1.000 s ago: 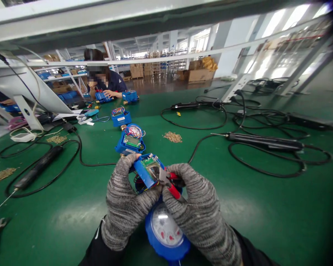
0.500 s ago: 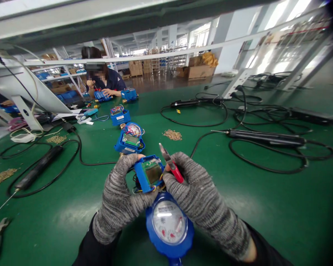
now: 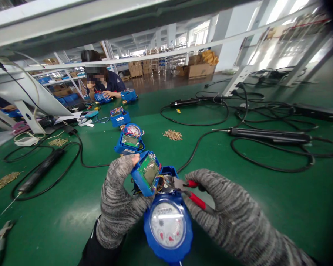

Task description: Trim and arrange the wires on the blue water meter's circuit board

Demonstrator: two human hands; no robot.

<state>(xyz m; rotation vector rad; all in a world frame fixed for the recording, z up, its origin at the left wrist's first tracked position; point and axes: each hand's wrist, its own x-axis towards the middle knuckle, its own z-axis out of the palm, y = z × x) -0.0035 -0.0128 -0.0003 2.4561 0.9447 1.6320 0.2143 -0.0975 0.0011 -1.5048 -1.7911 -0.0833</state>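
My gloved left hand (image 3: 124, 199) is closed around a blue plastic housing (image 3: 140, 183) and keeps it tilted. A green circuit board (image 3: 147, 169) with a small display faces up inside it. My gloved right hand (image 3: 222, 199) grips red-handled pliers (image 3: 197, 199), handles spread apart. The pliers' jaws reach in among thin coloured wires beside the housing; their tips are hard to make out. Just below both hands sits a blue water meter (image 3: 168, 225) with a round white dial and red pointers. Its open blue compartment (image 3: 169, 170) lies behind the wires.
Several blue meter units (image 3: 130, 142) stand in a row beyond my left hand. A pile of small screws (image 3: 172, 135) lies ahead. Electric screwdrivers (image 3: 269, 135) with looped cables rest on the right and left (image 3: 41, 170). Another pair of pliers (image 3: 1, 236) lies lower left. A co-worker (image 3: 105, 81) sits opposite.
My right hand has turned the pliers from pointing up and away to pointing left, lowering the jaws to the wires and spreading the handles. The housing in my left hand has tilted slightly.
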